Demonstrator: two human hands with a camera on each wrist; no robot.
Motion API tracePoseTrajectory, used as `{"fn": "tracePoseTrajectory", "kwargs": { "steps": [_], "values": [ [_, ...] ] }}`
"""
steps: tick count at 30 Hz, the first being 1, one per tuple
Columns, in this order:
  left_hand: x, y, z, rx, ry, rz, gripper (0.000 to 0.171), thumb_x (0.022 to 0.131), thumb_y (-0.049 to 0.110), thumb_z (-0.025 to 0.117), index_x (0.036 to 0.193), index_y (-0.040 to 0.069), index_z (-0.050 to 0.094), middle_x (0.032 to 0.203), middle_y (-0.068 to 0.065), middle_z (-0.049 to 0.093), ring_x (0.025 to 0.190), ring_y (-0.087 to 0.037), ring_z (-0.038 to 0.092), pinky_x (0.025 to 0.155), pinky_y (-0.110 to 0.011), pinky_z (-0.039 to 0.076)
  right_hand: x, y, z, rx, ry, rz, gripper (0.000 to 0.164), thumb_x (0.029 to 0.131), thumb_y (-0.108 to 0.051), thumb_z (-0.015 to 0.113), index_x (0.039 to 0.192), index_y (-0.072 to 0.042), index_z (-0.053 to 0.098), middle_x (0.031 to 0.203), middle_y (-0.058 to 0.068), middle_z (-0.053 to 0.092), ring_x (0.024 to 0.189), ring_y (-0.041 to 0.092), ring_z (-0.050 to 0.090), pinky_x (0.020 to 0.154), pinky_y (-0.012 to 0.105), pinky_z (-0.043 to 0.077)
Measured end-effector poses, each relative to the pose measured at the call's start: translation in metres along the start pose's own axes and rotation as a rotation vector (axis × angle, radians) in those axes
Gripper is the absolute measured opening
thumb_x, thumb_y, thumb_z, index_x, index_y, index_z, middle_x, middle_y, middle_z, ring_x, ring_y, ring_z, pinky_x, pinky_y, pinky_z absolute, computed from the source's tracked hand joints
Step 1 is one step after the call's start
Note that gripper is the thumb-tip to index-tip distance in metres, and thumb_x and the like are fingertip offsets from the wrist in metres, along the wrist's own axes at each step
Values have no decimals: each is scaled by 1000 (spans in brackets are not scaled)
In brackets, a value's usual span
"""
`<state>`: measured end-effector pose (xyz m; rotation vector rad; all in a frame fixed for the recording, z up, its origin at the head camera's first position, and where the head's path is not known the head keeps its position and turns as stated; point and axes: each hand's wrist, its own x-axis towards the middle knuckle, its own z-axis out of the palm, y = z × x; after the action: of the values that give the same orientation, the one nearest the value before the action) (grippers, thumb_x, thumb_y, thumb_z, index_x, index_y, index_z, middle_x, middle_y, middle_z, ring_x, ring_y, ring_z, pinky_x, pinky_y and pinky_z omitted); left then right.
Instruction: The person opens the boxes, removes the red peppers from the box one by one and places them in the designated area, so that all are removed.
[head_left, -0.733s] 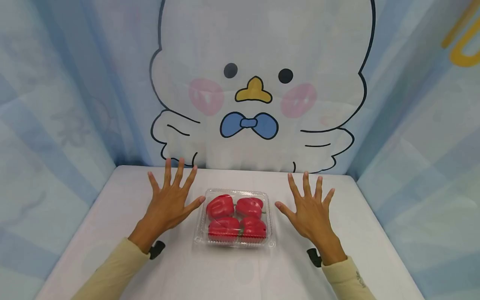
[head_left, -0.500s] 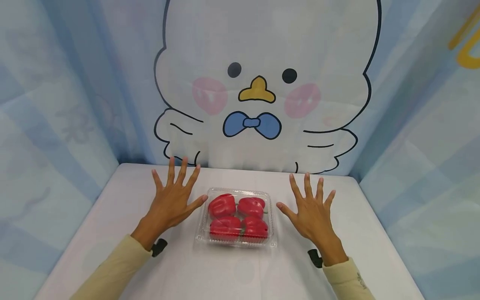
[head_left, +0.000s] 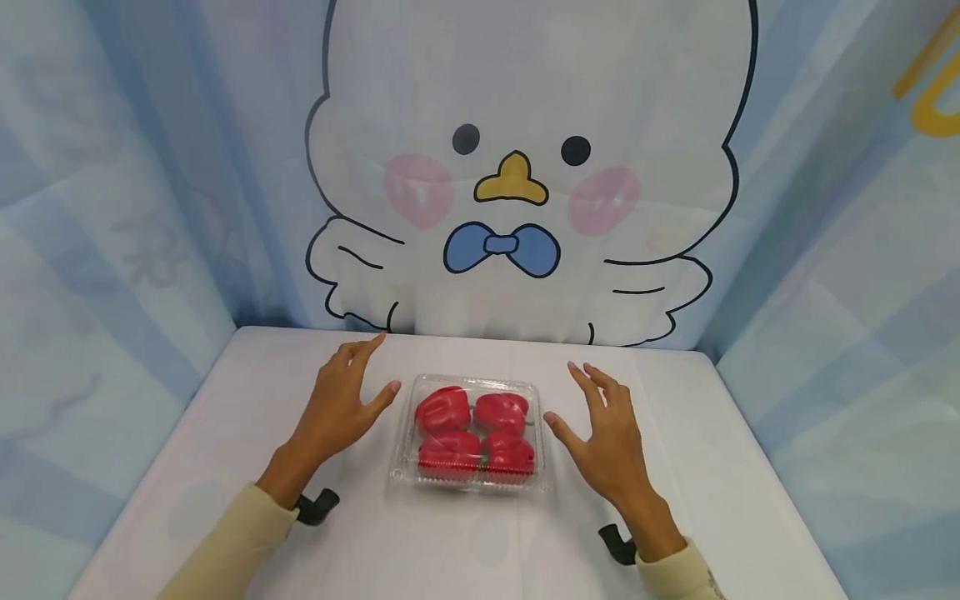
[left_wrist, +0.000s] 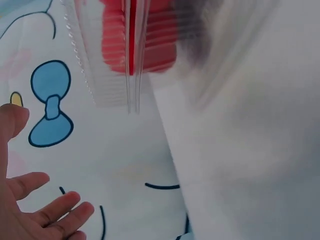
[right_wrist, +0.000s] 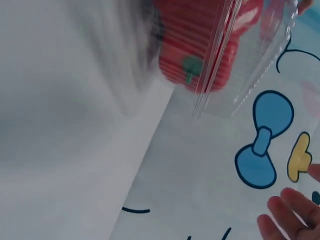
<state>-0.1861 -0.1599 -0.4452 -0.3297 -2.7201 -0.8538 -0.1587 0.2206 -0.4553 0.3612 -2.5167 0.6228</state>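
Note:
A clear plastic clamshell box [head_left: 402, 450] lies on the table between the two hands, its lid closed over several red bell peppers [head_left: 442, 410]. To its left my left hand [head_left: 335, 408] hovers with relaxed, slightly bent fingers, thumb toward the box but apart from it. On the other side my right hand [head_left: 611, 437] is raised in the same way, thumb tip close to the box's right edge. Neither hand holds anything. Both wrist views show the box side-on, with the left fingers [left_wrist: 55, 215] and right fingers [right_wrist: 287, 215] clear of it.
The white table [head_left: 480, 550] ends at a back curtain [head_left: 510, 300] printed with a cartoon chick. Pale blue curtains [head_left: 97, 250] hang at both sides. A dark mount sits at each wrist.
Both hands have gone from spread, straight fingers to loosely bent ones, turning their palms inward toward the box. The box and peppers stay in place.

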Motion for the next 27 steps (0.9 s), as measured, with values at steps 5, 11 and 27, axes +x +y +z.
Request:
{"fn": "tracePoseTrajectory", "kwargs": {
  "steps": [5, 11, 27],
  "values": [
    [-11, -9, 9, -256, -31, -83, 69, 102, 29, 73, 162, 15, 43, 161, -19, 48, 145, -43, 51, 117, -72, 41, -13, -17, 5, 100, 106, -80, 77, 80, -22, 94, 149, -14, 61, 137, 14, 64, 128, 30, 59, 99, 55, 62],
    [-25, -21, 24, -565, -87, -132, 61, 105, 26, 69, 160, 15, 46, 164, -14, 49, 147, -38, 52, 127, -64, 34, -32, -36, 10, 194, 117, -115, 64, 76, -19, 97, 135, -14, 71, 123, 6, 69, 115, 20, 61, 98, 35, 61],
    [-51, -37, 66, -1075, -208, -225, 60, 107, 3, 58, 164, 13, 39, 171, -17, 38, 148, -19, 54, 111, -14, 48, -67, -76, 36, 362, 55, -177, 48, 69, -15, 100, 112, -22, 79, 107, -10, 72, 98, 9, 57, 87, 25, 38]
  ]
}}
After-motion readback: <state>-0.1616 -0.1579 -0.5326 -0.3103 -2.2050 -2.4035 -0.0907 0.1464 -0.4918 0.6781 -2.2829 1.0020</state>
